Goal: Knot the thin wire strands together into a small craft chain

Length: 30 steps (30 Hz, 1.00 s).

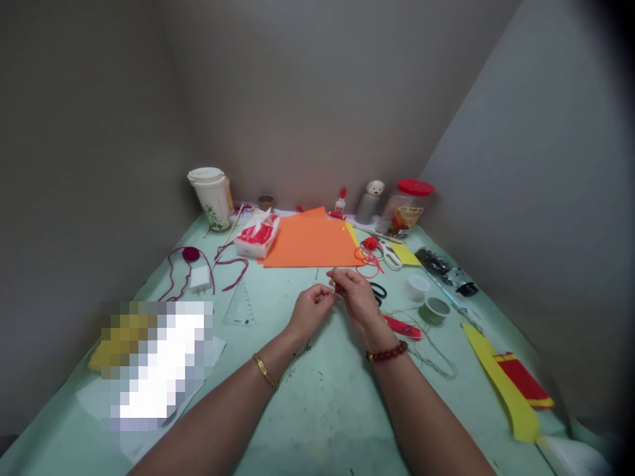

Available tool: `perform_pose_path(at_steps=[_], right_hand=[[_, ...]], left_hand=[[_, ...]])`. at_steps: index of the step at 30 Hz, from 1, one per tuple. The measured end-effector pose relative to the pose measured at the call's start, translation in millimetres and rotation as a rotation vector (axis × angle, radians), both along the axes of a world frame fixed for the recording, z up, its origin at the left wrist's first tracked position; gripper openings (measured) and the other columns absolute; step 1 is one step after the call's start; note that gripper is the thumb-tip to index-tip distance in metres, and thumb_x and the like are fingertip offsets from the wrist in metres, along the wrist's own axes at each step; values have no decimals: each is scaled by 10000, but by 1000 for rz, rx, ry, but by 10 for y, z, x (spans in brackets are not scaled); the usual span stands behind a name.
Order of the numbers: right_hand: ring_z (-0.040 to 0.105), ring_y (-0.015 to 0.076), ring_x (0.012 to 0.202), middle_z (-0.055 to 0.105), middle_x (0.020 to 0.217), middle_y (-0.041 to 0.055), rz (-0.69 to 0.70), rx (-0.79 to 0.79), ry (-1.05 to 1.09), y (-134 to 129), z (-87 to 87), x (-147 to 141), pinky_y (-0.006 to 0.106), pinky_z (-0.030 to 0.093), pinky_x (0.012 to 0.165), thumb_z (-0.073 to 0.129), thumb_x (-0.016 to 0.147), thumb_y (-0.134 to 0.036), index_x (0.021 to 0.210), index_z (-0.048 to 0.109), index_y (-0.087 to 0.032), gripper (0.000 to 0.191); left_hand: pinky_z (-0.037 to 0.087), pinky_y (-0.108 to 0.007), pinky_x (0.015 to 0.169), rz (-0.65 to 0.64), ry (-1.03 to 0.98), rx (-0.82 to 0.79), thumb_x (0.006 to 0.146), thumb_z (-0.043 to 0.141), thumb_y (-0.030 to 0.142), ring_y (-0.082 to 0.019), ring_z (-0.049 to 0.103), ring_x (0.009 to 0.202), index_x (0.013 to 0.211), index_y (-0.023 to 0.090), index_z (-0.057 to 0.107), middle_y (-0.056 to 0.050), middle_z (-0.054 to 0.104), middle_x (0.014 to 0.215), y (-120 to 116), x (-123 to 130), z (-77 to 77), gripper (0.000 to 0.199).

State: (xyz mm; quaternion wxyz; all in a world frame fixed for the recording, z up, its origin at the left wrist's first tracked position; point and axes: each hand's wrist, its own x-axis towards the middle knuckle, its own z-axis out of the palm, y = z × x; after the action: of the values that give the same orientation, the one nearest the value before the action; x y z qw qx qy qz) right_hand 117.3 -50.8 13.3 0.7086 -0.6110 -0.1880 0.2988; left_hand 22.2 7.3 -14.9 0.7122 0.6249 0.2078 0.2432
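Observation:
Both hands meet over the middle of the table, fingertips almost touching. My left hand [313, 309], with a gold bracelet at the wrist, is closed in a pinch on a thin cord. My right hand [356, 297], wearing a dark red bead bracelet [387, 352], is pinched around a small dark reddish piece [340, 288], mostly hidden by the fingers. A thin strand hangs below the fingertips. Black-handled scissors [378, 291] lie partly behind my right hand, and a red cutter [403, 327] rests beside that wrist. Loose green cord [436, 354] spreads to the right.
Orange paper [312, 243] and a tissue pack [258, 235] lie ahead. A white cup [212, 201] stands back left, a red-lidded jar [405, 210] back right. A clear triangle ruler [240, 307] is left of the hands; a green cord spool [434, 310] and yellow strip [501, 383] are right.

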Motion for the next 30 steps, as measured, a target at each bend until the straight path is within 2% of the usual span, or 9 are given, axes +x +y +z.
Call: perform_pose_path(at_steps=[16, 21, 25, 30], right_hand=[[418, 102, 573, 555, 616, -8, 11, 4, -21, -5, 14, -14, 259, 316, 547, 714, 643, -424, 698, 684, -176, 256], [436, 113, 573, 560, 606, -9, 8, -17, -57, 7, 31, -23, 272, 339, 573, 715, 633, -413, 662, 672, -184, 235], [477, 127, 616, 564, 597, -8, -10, -26, -114, 14, 33, -28, 282, 371, 647, 717, 637, -375, 638, 661, -184, 199], [486, 132, 642, 577, 627, -5, 4, -17, -152, 10, 16, -34, 284, 374, 662, 707, 654, -367, 639, 655, -184, 190]], left_hand=[[324, -218, 617, 9, -41, 24, 760, 543, 275, -100, 423, 636, 742, 134, 603, 5, 540, 684, 3, -11, 32, 154], [271, -218, 543, 45, 7, 7, 761, 549, 306, -80, 331, 540, 715, 141, 591, 36, 445, 583, -4, -32, 78, 176], [210, -217, 491, 88, 20, -36, 761, 580, 385, -70, 259, 490, 772, 157, 554, 61, 359, 537, 4, -39, 71, 229], [251, -214, 528, 108, -18, -5, 750, 602, 391, -73, 319, 546, 721, 131, 565, 33, 432, 600, 39, -20, 35, 264]])
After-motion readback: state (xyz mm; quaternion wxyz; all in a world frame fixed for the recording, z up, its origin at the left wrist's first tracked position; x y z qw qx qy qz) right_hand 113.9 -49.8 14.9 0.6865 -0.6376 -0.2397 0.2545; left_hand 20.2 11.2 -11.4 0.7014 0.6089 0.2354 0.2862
